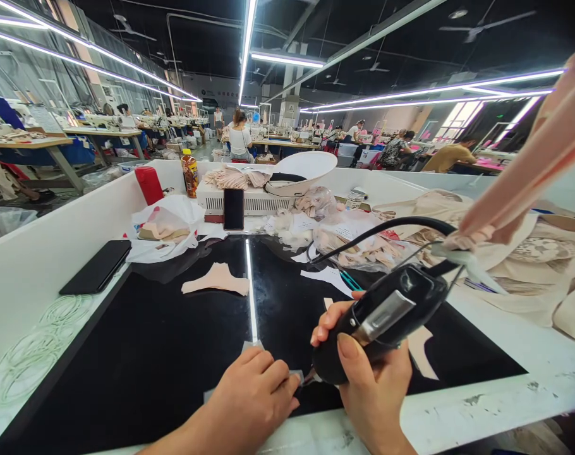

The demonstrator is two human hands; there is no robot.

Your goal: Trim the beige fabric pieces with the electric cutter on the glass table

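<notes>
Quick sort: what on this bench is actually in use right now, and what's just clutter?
In use:
- right hand gripping the black corded tool
- left hand resting on the small grey fabric piece
- black mat under both

Lying about:
- peach cutout
- upright phone
- flat black tablet
- red cup
- bottle
- plastic bag
- fabric heap

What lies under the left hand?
A thin grey piece lies flat on the black mat; only its corners show beside the left hand. The fingers cover its middle, the black tool one edge.

Tool [387,316] right of patch [251,345] on mat [150,341].
</notes>
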